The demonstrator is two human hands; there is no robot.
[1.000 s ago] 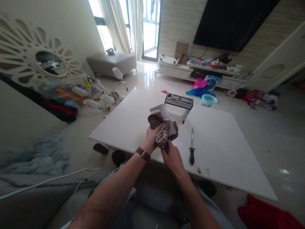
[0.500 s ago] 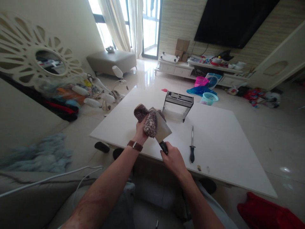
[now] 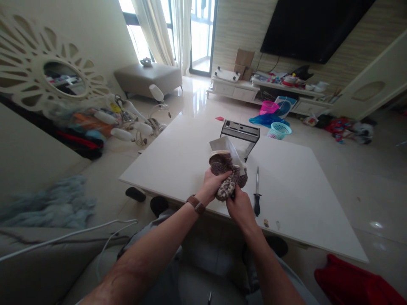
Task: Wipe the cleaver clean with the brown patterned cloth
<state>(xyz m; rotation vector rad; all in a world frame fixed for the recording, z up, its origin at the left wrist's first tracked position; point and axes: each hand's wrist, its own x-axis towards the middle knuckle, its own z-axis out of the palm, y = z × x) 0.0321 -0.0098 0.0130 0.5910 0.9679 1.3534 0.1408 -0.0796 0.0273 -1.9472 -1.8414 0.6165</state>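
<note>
My left hand (image 3: 213, 185) grips a fuzzy brown and speckled cloth (image 3: 227, 174) and presses it against the flat of a broad cleaver blade (image 3: 226, 149). My right hand (image 3: 239, 206) is closed around the cleaver's black handle, just below the cloth. The blade points up and away from me, above the white table (image 3: 295, 195). A sharpening steel (image 3: 256, 193) with a black handle lies on the table just right of my right hand. A grey knife block (image 3: 241, 132) stands behind the blade.
Two small bits lie near the table's front edge (image 3: 270, 222). A red cloth (image 3: 352, 281) lies on the floor at lower right. Baskets (image 3: 277, 130) and clutter sit by the TV cabinet. A white lamp fixture (image 3: 133, 125) and a blue rug (image 3: 47, 203) are on the left.
The cloth slid from the blade's top down to its lower part near the handle. The cleaver turned so the blade stands behind the cloth. Both hands came closer together.
</note>
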